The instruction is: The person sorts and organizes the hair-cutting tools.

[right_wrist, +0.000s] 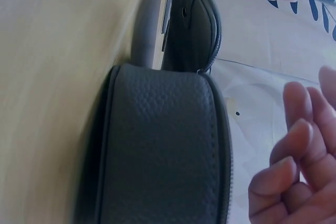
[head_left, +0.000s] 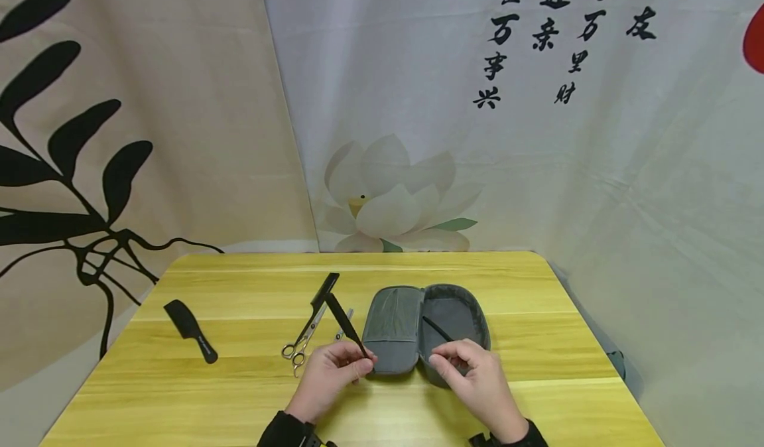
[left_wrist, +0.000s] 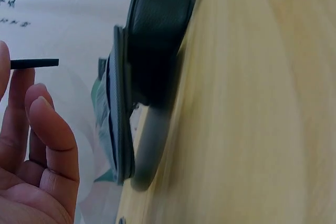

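Nearest me, both wrists rise off the wooden table (head_left: 567,407). My left hand (head_left: 335,372) pinches a black comb (head_left: 345,319) by its lower end between thumb and fingers, its far end slanting up, away and leftward. My right hand (head_left: 475,375) bends over the near edge of the grey zip case (head_left: 390,361), fingers loosely curved; I see nothing gripped in it. Step in hand, by my judgement: handling the comb beside the opened case. Next move likely calls for a steady pinch and the comb turned clear of the case rim. Inside the deeper right half, a thin black piece (head_left: 437,328) shows; its near end is hidden. Left of the case, scissors (head_left: 307,337) lie beside a second comb (head_left: 321,301); a broad handled comb (head_left: 191,331) lies well apart. Beyond hangs the lotus backdrop (head_left: 388,195).
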`<action>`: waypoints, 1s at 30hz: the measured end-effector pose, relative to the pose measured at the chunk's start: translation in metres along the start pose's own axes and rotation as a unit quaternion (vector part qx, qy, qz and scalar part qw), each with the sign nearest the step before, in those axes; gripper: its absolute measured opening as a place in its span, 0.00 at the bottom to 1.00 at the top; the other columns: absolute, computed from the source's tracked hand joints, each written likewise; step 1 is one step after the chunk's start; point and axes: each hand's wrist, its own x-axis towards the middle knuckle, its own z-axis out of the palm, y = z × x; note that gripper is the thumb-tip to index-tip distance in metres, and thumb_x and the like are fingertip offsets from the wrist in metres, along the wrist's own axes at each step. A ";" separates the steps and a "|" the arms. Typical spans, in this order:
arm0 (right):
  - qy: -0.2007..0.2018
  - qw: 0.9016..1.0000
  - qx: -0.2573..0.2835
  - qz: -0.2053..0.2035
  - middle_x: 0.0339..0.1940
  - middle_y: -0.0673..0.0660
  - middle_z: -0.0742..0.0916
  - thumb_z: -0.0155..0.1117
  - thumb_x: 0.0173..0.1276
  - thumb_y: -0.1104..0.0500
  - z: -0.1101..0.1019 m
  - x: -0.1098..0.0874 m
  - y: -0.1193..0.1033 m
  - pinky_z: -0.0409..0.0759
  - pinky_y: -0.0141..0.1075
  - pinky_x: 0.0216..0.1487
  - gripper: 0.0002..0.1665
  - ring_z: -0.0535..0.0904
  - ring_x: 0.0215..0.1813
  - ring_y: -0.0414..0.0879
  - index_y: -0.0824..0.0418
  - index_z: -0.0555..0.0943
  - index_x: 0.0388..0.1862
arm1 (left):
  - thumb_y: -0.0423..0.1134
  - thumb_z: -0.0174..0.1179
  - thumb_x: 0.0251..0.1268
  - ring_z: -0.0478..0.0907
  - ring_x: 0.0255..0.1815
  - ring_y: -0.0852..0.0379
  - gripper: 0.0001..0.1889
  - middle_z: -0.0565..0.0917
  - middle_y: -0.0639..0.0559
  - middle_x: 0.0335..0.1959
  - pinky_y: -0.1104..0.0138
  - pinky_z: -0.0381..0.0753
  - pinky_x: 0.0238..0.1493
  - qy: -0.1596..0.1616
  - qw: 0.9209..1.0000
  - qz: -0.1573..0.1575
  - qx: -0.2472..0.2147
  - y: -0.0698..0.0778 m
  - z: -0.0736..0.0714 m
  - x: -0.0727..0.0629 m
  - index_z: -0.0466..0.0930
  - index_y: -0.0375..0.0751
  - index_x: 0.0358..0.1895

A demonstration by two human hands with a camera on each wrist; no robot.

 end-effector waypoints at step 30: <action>-0.191 0.976 0.100 -0.028 0.37 0.49 0.93 0.70 0.76 0.60 0.022 -0.007 -0.014 0.82 0.26 0.32 0.07 0.80 0.36 0.27 0.51 0.91 0.48 | 0.36 0.75 0.66 0.85 0.42 0.65 0.10 0.91 0.48 0.42 0.73 0.84 0.43 -0.049 0.998 -0.002 0.029 -0.003 0.032 -0.006 0.90 0.35 0.46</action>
